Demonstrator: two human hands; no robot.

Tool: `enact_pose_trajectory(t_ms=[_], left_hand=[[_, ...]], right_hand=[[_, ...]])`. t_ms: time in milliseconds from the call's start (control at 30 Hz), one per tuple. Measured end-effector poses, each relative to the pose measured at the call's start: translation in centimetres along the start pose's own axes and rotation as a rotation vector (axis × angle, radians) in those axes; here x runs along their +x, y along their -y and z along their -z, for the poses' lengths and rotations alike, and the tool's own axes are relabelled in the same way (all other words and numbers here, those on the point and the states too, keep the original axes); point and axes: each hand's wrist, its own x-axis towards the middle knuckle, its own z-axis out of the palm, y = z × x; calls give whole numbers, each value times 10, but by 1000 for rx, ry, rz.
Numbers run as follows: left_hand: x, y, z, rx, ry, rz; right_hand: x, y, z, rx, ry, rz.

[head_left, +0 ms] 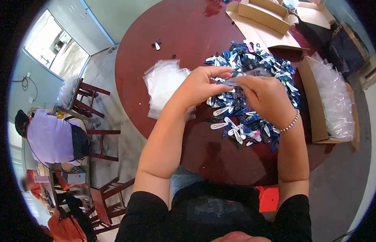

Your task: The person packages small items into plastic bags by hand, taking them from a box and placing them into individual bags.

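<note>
Clear bag (228, 82) above hair clips (236, 101): right grip (265, 93) pinches it, left grip (202, 84) spread; likely opening step, calling for careful parting.

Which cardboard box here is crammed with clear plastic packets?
The packed box to the right of the right hand: clear plastic packets bulge from its open top, while the narrow box across the table shows bare cardboard inside.

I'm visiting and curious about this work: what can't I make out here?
All in the head view:
- Whether the clear plastic holds anything: the right hand covers part.
- Bottom of the hair clip pile: covered by upper clips.
- Far edge of the table: cut off by the picture's top.
</note>
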Motion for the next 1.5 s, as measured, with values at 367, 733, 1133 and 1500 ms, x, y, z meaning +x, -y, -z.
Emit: enact_pose_trajectory(t_ms=[367, 733, 1133, 1500], left_hand=[[0, 6, -8, -66, 262, -70], [5, 20, -7, -120, 331, -37], [6, 18, 5, -176, -115, 34], [8, 20, 12, -279, -288, 19]], right_hand=[[-3, 13, -18, 65, 223, 4], [0, 23, -12, 87, 155, 9], [-2, -7, 36, 151, -135, -211], [-16, -41, 8, -394, 448, -372]])
